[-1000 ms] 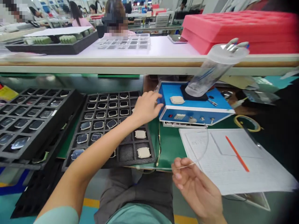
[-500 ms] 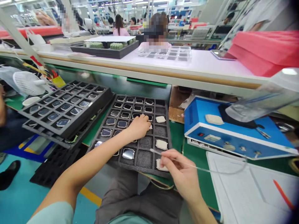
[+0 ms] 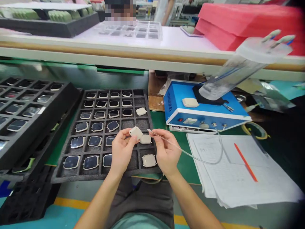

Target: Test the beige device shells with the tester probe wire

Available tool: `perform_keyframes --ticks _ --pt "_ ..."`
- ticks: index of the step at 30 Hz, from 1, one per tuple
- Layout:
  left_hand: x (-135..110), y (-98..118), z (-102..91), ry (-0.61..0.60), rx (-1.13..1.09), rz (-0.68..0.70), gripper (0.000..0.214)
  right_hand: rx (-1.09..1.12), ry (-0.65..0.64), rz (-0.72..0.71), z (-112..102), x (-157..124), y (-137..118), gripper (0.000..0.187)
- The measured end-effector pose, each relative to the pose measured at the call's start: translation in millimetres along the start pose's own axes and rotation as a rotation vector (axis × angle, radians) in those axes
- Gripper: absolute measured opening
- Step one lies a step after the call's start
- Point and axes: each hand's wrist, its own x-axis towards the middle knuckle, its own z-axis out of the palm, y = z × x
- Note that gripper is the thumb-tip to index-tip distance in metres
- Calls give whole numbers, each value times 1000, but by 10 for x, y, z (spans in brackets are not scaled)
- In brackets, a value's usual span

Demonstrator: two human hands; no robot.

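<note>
My left hand (image 3: 122, 152) is closed on a cream watch case (image 3: 136, 132), holding it by the edge above the foam tray. Pinched in my right hand (image 3: 167, 152) is a thin clear tube (image 3: 194, 156), its tip just right of that case; whether they touch I cannot tell. Beneath both hands lies the dark grey foam tray (image 3: 62, 176). Most of its visible compartments hold watch cases with dark screens up, while several in the right column lie cream side up, such as the watch case (image 3: 149, 160) near the front.
A blue machine (image 3: 205, 114) with knobs stands behind right, bearing a cream watch case (image 3: 190, 102) and a tilted clear cylinder (image 3: 228, 79). Papers (image 3: 202, 171) with a red pen (image 3: 245, 162) lie at right. Stacked foam trays (image 3: 54, 114) stand left. A shelf (image 3: 176, 44) crosses the back.
My left hand has lifted a watch case out of the tray and brought it right and nearer, in front of the tube tip. The view has turned right and down.
</note>
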Motion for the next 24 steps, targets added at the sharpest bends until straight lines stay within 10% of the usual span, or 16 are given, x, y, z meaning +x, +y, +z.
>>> perform_keyframes --ticks 24 --pt "-41 -3 41 -61 146 23 27 -16 -133 -91 -11 36 -28 16"
